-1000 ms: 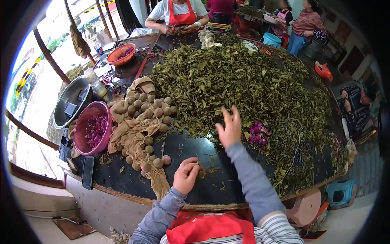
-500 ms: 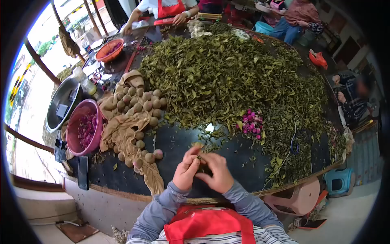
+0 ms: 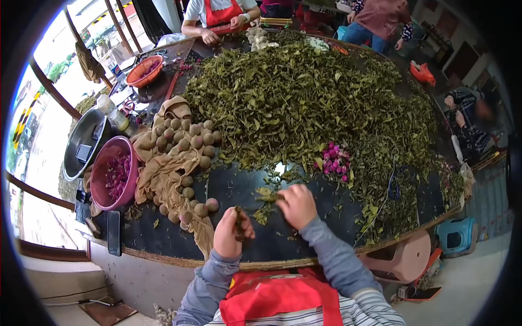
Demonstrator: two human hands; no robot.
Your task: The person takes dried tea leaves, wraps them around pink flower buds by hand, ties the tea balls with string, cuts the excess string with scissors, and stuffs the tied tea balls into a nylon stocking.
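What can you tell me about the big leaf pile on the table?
The leaf pile is a broad, loose heap of curled, dry-looking leaves, dull green to brownish, some yellower. It lies on the dark tabletop, beyond the left hand and right hand. Magenta flower buds sit at its near edge; tan balls lie close by its left side.

Near the front edge of the dark surface (image 3: 272,245), the left hand (image 3: 229,232) grips a small leafy wad (image 3: 239,225), and the right hand (image 3: 299,206) has its fingers at some loose leaves (image 3: 265,192). A heap of dried leaves (image 3: 299,98) spreads toward the far and right edges, pink buds (image 3: 333,161) against its front. Toward the left edge, brownish balls (image 3: 184,144) lie on tan cloth (image 3: 162,175) near a pink bowl (image 3: 130,187)
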